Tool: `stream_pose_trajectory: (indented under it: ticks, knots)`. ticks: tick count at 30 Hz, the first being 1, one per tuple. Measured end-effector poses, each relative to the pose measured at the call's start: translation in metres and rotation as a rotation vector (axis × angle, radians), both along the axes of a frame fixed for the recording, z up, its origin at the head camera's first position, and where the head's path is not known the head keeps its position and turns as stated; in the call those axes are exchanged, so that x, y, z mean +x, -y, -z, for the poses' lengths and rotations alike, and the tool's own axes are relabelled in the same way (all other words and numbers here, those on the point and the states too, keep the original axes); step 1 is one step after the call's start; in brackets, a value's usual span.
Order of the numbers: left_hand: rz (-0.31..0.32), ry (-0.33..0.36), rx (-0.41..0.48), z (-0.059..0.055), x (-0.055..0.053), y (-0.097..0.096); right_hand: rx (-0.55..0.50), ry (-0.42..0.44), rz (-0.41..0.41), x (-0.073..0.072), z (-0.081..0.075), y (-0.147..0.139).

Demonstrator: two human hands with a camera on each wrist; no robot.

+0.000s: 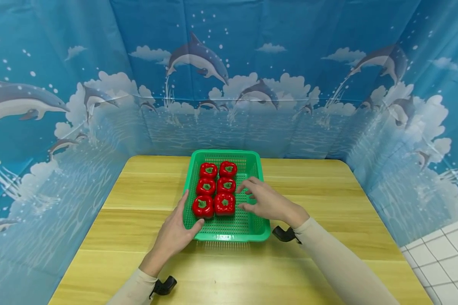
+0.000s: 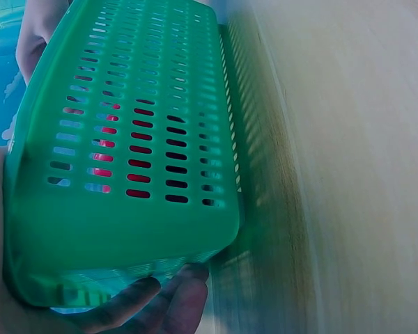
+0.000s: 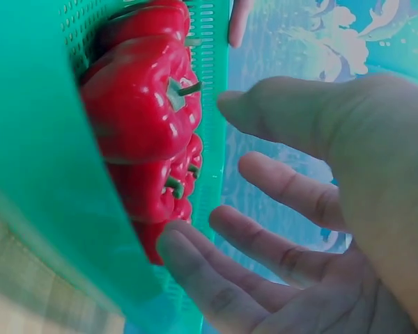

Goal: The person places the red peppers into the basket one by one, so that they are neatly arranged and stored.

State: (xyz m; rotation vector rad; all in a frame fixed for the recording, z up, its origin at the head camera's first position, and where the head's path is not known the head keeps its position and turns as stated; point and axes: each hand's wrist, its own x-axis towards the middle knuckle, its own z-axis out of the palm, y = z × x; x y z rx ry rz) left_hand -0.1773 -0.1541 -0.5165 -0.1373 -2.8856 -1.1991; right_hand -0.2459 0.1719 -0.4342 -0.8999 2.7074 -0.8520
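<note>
A green plastic basket point(image 1: 265, 231) with slotted walls sits on the table. In its left and middle part stand several red bell peppers point(image 1: 224, 204), stems up, in two columns. My left hand point(image 1: 174, 234) grips the basket's near left corner, fingers along the outer side wall and thumb over the rim; the left wrist view shows the fingers point(image 2: 184, 303) curving round the outside. Over the basket's right part hovers my right hand point(image 1: 269, 201), fingers spread and loosely bent, nothing between them. From the right wrist view, its fingertips point at the peppers point(image 3: 139, 104).
The basket rests on a wooden table point(image 1: 137, 220). Behind and at both sides hangs a blue curtain point(image 1: 229, 123) printed with dolphins. White tiles point(image 1: 442, 254) show at the far right. A black wrist mount point(image 1: 284, 234) is strapped on each forearm.
</note>
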Motion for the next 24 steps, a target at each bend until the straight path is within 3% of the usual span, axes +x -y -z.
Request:
stream_pose_trajectory:
  ticks: [7, 13, 24]
  knots:
    - [0.01, 0.021, 0.003, 0.0, -0.002, 0.001, -0.084, -0.026, 0.048, 0.006, 0.003, -0.011]
    - [0.024, 0.022, 0.0, -0.001, -0.005, 0.005, -0.157, -0.106, 0.075, 0.009, 0.006, -0.017]
    - [0.031, 0.059, 0.02, -0.004, -0.005, 0.018, -0.224, -0.197, 0.146, 0.015, 0.023, -0.034]
